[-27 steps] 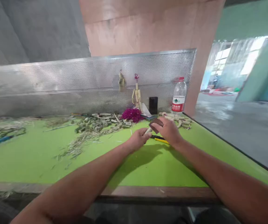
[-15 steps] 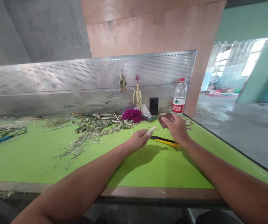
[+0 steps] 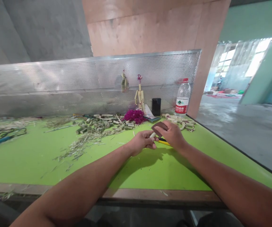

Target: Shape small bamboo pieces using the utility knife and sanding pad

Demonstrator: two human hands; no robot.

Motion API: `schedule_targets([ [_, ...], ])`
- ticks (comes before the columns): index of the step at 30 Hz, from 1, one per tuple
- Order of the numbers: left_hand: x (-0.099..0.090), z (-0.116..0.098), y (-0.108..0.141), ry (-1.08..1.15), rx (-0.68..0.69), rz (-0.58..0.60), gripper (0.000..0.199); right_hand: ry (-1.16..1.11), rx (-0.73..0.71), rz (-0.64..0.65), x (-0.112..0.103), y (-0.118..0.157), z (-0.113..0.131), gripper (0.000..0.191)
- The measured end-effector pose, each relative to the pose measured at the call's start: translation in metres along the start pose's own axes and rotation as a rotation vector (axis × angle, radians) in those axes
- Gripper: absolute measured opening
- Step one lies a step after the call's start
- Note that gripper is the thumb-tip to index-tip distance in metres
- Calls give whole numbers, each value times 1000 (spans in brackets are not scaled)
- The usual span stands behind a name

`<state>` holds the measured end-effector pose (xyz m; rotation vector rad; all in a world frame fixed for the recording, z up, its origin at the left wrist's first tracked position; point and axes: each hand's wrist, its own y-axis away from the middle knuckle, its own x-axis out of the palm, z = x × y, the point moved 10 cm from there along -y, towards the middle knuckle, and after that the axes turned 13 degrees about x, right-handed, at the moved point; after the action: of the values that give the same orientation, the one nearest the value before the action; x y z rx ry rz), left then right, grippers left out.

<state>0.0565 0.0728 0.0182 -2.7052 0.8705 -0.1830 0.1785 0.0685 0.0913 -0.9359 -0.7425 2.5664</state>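
A short, pale, smooth bamboo stick (image 3: 153,135) sits in the person's left hand (image 3: 141,142), its long axis slanting up and to the right across the body. Its free tip points toward the right hand (image 3: 172,135) and ends at, or just under, a flat dark brown square of abrasive sheet (image 3: 159,126). The stick's other end is hidden in the left fingers, which curl closed around it, thumb on top. The right hand pinches the sheet between thumb and fingers, held almost shut with the sheet's edge jutting out to the left. Both hands hang close together just above a bright green surface (image 3: 31,160), forearms reaching in from the lower corners and converging.

Directly beneath the right hand, a yellow and black utility knife (image 3: 164,142) lies mostly hidden. Beyond the hands lie a heap of cut green bamboo segments (image 3: 100,125), straggling pale shavings (image 3: 81,146), a tuft of magenta fibre (image 3: 134,116), and a row of pale carved bamboo pieces (image 3: 179,121). Against a perforated metal panel (image 3: 55,85) stand a small jointed wooden figure (image 3: 140,96), a black phone (image 3: 156,106), and a clear plastic water bottle (image 3: 182,97).
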Motion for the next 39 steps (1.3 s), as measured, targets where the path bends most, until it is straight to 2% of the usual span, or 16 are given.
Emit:
schedule_targets([
  [3,-1,-3,1,5,-9,-33,16,123,-35,55,9,3,6,25],
  [8,1,2,2,80,-44,-98,21,270,9,-76,-2,1,4,24],
  [13,-1,3,1,97,-23,-158,12,448,-73,-22,11,5,10,24],
  [17,-4,3,1,124,-27,-193,15,420,-18,-78,4,5,8,23],
  [21,-6,4,-1,123,-12,-191,10,374,-97,71,22,11,15,23],
  [26,-8,1,-4,172,39,-195,12,272,-12,-47,7,6,7,23],
  [30,-7,-2,-2,133,43,-179,18,234,-70,76,18,7,9,25],
  [34,-9,-5,-1,65,46,-179,27,179,-14,-27,5,6,7,26],
  [38,-8,-4,-1,55,34,-157,26,172,-38,100,17,8,9,25],
  [39,-8,-5,-1,51,33,-161,27,163,-34,98,16,7,9,25],
])
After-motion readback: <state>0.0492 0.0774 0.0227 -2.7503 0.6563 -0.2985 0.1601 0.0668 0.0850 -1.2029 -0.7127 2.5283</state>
